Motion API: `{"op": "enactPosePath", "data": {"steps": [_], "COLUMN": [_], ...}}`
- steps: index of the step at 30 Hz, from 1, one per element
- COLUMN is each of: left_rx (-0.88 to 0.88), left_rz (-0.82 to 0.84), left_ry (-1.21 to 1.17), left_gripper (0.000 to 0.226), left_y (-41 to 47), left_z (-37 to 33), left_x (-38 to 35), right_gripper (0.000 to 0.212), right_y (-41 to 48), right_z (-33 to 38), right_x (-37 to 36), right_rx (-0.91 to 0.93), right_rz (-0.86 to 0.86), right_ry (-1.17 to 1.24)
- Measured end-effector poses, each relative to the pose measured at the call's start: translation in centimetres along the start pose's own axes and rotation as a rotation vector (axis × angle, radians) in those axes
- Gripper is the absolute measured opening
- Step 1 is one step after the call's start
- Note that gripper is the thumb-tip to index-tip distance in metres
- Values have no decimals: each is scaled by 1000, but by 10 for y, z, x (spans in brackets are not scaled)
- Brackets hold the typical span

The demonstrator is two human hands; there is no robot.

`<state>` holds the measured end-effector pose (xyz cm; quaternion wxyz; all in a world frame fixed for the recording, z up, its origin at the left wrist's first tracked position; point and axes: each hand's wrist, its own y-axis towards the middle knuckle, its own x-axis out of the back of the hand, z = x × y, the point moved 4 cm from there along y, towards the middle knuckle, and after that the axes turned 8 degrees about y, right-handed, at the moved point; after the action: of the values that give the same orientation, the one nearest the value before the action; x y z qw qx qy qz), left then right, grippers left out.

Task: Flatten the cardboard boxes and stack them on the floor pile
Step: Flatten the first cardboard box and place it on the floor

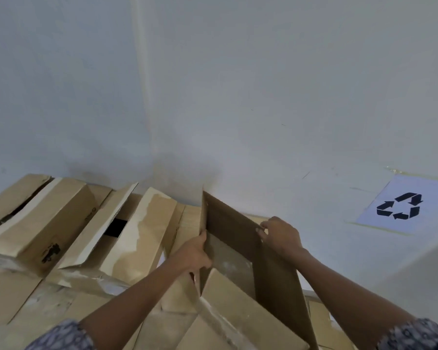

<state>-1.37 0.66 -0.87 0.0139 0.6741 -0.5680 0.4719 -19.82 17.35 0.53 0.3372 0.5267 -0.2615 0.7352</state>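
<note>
Pale grey-white wall [238,84] fills most of the view, with a vertical corner seam running up above and left of the hands. Taped to the wall right of the right hand [280,234]: white paper sheet [402,203] with a black recycling symbol, tape edges yellowish. Floor itself not visible; below and left of the hands it is covered by the pile of cardboard boxes [68,231], some flattened, some partly collapsed, leaning toward the wall, with torn tape and peeled patches.

Both hands hold one open cardboard box [240,238], standing up between them, dark inside faces toward the viewer. Left hand [195,251] closed around the box's left vertical edge, thumb on the near side. Right hand grips the top edge of the right panel, fingers curled over it. Box bottom rests on or just above the pile near the forearms; contact unclear.

Patterned short sleeves [61,337] cut off at the lower frame edge. Printed marks on the pile boxes too blurred to read. Black rectangular gap between two pile boxes left of the left hand, contents unseen.
</note>
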Motion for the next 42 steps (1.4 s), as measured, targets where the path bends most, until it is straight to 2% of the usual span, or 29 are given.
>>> {"op": "enactPosePath", "data": {"steps": [4,7,9,10,12,14,15,18,19,22,25,27,31,34,37,40,42], "left_rx": [-144,-203,-181,-145,-117,-110,-97,-57,-48,-35,-26,-5,39,56,65,35,-44], "left_rz": [-8,29,51,60,83,94,95,107,114,141,150,135,70,49,13,-74,-220], "left_ry": [-78,-274,-395,-456,-585,-679,-743,-874,-883,-853,-827,-818,-712,-703,-743,-851,-849], "left_gripper": [94,98,96,91,62,36,33,41,44,54,65,71,76,74,67,56,45], "left_y": [9,8,9,9,8,8,8,11,12,13,13,15,20,20,18,21,27], "left_z": [-17,-38,-46,-47,-48,-44,-42,-35,-34,-33,-30,-22,-3,7,11,9,6], "left_x": [-5,-12,-16,-18,-21,-24,-25,-28,-28,-29,-31,-35,-40,-38,-29,-18,-10], "right_gripper": [31,34,32,29,25,32,35,38,47,83,93,81,38,23,23,43,53], "right_y": [-22,-31,-35,-37,-38,-40,-41,-49,-50,-55,-56,-57,-58,-59,-54,-43,-38], "right_z": [37,63,74,77,80,79,79,85,89,104,113,116,119,119,124,138,147], "right_x": [-19,-32,-36,-36,-37,-42,-45,-52,-55,-64,-66,-64,-50,-36,-9,37,72], "right_rx": [27,-4,-12,-5,20,33,11,-58,-51,18,51,59,86,113,164,240,264], "right_rz": [15,-5,-19,-33,-82,-116,-125,-132,-111,28,100,109,126,83,0,-148,-245], "right_ry": [91,148,205,233,247,215,231,318,308,106,-127,-145,-38,-15,17,104,192]}}
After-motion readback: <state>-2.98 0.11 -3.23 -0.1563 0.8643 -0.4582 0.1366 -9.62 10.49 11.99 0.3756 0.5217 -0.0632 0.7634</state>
